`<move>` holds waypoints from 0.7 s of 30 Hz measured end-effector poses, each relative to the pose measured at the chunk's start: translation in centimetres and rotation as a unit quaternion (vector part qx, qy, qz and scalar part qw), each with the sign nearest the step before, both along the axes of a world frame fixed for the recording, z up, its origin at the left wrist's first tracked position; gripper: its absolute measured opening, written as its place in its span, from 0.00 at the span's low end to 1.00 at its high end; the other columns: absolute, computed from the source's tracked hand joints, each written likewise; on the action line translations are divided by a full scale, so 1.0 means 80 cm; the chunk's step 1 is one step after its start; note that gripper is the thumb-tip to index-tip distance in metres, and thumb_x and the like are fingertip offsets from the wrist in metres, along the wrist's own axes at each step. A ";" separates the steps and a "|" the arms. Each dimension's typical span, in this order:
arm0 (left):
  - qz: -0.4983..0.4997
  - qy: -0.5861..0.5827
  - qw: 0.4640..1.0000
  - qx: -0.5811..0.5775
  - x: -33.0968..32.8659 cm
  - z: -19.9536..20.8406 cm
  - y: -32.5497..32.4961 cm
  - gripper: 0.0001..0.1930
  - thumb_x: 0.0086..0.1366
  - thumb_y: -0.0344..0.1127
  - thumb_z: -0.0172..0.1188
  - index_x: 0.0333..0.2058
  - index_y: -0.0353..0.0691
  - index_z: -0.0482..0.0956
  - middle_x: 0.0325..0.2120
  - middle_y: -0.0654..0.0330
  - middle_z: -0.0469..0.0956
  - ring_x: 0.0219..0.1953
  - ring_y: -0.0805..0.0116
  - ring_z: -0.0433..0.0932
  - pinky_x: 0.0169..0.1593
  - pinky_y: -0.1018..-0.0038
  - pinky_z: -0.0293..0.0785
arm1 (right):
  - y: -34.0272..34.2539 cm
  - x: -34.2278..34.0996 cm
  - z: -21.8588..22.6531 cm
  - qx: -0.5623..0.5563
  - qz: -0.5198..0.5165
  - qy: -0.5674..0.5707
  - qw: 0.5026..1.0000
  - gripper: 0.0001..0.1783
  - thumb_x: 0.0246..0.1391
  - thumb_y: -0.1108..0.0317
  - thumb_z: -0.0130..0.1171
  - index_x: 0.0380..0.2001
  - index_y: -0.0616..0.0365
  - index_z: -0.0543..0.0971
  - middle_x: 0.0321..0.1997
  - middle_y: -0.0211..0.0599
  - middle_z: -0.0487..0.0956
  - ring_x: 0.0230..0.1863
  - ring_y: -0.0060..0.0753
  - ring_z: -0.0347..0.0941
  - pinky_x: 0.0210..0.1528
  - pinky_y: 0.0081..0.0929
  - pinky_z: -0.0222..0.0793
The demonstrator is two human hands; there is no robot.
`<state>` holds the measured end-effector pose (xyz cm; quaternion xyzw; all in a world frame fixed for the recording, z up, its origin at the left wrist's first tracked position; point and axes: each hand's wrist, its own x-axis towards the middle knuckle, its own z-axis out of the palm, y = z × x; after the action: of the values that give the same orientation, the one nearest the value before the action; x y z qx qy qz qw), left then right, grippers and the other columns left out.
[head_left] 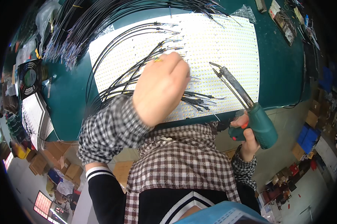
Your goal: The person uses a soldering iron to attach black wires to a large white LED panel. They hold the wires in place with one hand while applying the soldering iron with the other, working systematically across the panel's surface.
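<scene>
Over the middle of a white LED board (228, 37) with rows of small yellow chips, my left hand (162, 86) is closed, its knuckles up. Its fingertips point down toward the board, and whatever they pinch is hidden beneath the hand. Black cables (120, 80) with thin stripped wire ends run under and beside it. More cable ends (198, 100) lie in a bunch at the board's near edge. My right hand (247, 140) grips a green soldering gun (263, 127) by its handle. The gun's tip (212, 64) hangs over the board's right part, pointing up and left, apart from my left hand.
A large bundle of black cables (69, 35) covers the far left of the green table (280, 74). A small black fan (29, 78) and a stack of paper (36, 117) stand at the left edge. A worn metal block (282, 22) lies far right. Cardboard boxes (73, 172) sit below.
</scene>
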<state>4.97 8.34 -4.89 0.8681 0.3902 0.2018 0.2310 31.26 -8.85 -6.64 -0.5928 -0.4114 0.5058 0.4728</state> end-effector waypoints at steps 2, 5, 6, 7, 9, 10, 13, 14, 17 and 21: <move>0.063 0.004 0.995 -0.073 -0.006 0.014 -0.016 0.07 0.60 0.25 0.66 0.35 0.37 0.76 0.32 0.54 0.76 0.34 0.51 0.78 0.37 0.61 0.74 | -0.002 -0.001 0.002 -0.017 -0.008 0.013 1.000 0.39 0.61 0.50 0.64 0.60 0.77 0.71 0.38 0.43 0.80 0.37 0.39 0.80 0.43 0.38 0.79; 0.087 0.006 0.992 -0.090 -0.013 0.005 -0.017 0.06 0.62 0.23 0.65 0.35 0.35 0.76 0.31 0.53 0.76 0.31 0.51 0.79 0.35 0.63 0.76 | 0.006 -0.010 0.003 -0.001 -0.024 -0.008 1.000 0.39 0.61 0.50 0.64 0.60 0.76 0.71 0.38 0.43 0.80 0.37 0.39 0.80 0.41 0.37 0.79; 0.090 0.012 0.992 -0.088 -0.015 0.001 -0.015 0.06 0.62 0.23 0.65 0.35 0.35 0.76 0.31 0.53 0.76 0.31 0.52 0.80 0.35 0.64 0.76 | 0.006 -0.008 0.002 -0.011 -0.006 -0.002 1.000 0.39 0.61 0.50 0.64 0.60 0.76 0.71 0.38 0.43 0.80 0.37 0.39 0.80 0.41 0.37 0.79; 0.093 0.017 0.992 -0.087 -0.016 -0.002 -0.014 0.06 0.62 0.23 0.65 0.35 0.35 0.76 0.31 0.53 0.76 0.31 0.53 0.80 0.35 0.64 0.77 | 0.006 -0.004 0.001 -0.021 0.012 0.004 1.000 0.38 0.61 0.50 0.64 0.60 0.75 0.71 0.38 0.43 0.80 0.37 0.39 0.80 0.41 0.37 0.79; 0.106 -0.011 0.990 -0.096 -0.015 -0.007 -0.015 0.05 0.62 0.22 0.64 0.35 0.34 0.76 0.31 0.54 0.76 0.30 0.56 0.80 0.34 0.67 0.77 | 0.004 -0.001 0.001 -0.037 0.029 0.008 0.999 0.38 0.61 0.50 0.65 0.60 0.75 0.72 0.39 0.43 0.80 0.37 0.38 0.80 0.41 0.37 0.79; 0.112 -0.025 0.988 -0.101 -0.014 -0.009 -0.015 0.05 0.62 0.22 0.64 0.35 0.34 0.77 0.31 0.55 0.76 0.30 0.58 0.80 0.34 0.69 0.77 | 0.004 -0.001 0.003 -0.039 0.029 0.008 0.999 0.38 0.61 0.50 0.64 0.59 0.75 0.72 0.39 0.43 0.80 0.37 0.38 0.80 0.41 0.36 0.79; 0.119 -0.041 0.986 -0.105 -0.010 -0.014 -0.016 0.05 0.61 0.22 0.64 0.34 0.35 0.77 0.30 0.57 0.76 0.29 0.65 0.80 0.32 0.72 0.77 | 0.003 -0.006 -0.001 -0.024 0.003 0.007 1.000 0.38 0.60 0.50 0.65 0.60 0.75 0.72 0.41 0.45 0.81 0.38 0.39 0.81 0.42 0.36 0.79; 0.119 -0.043 0.986 -0.104 -0.010 -0.016 -0.015 0.05 0.61 0.22 0.64 0.33 0.35 0.77 0.30 0.58 0.76 0.28 0.66 0.80 0.32 0.73 0.77 | 0.002 -0.009 -0.001 -0.017 -0.009 0.007 1.000 0.38 0.60 0.50 0.65 0.60 0.75 0.72 0.41 0.46 0.81 0.38 0.40 0.81 0.43 0.36 0.80; 0.121 -0.062 0.985 -0.104 -0.011 -0.024 -0.015 0.05 0.60 0.23 0.64 0.32 0.36 0.77 0.30 0.59 0.75 0.27 0.69 0.78 0.30 0.75 0.76 | 0.005 -0.011 0.006 -0.029 -0.008 -0.007 1.000 0.39 0.60 0.50 0.65 0.61 0.75 0.71 0.44 0.49 0.82 0.41 0.42 0.83 0.45 0.37 0.81; 0.121 -0.086 0.984 -0.095 -0.011 -0.030 -0.013 0.05 0.58 0.23 0.65 0.31 0.36 0.77 0.29 0.60 0.75 0.25 0.69 0.77 0.28 0.76 0.74 | 0.004 -0.013 0.006 -0.028 -0.002 -0.009 1.000 0.39 0.60 0.50 0.65 0.61 0.75 0.71 0.46 0.52 0.83 0.42 0.43 0.84 0.46 0.36 0.82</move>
<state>4.06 7.30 -7.30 0.7680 0.4883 0.2642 0.3192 30.20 -8.53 -6.14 -0.6113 -0.4001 0.5106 0.4534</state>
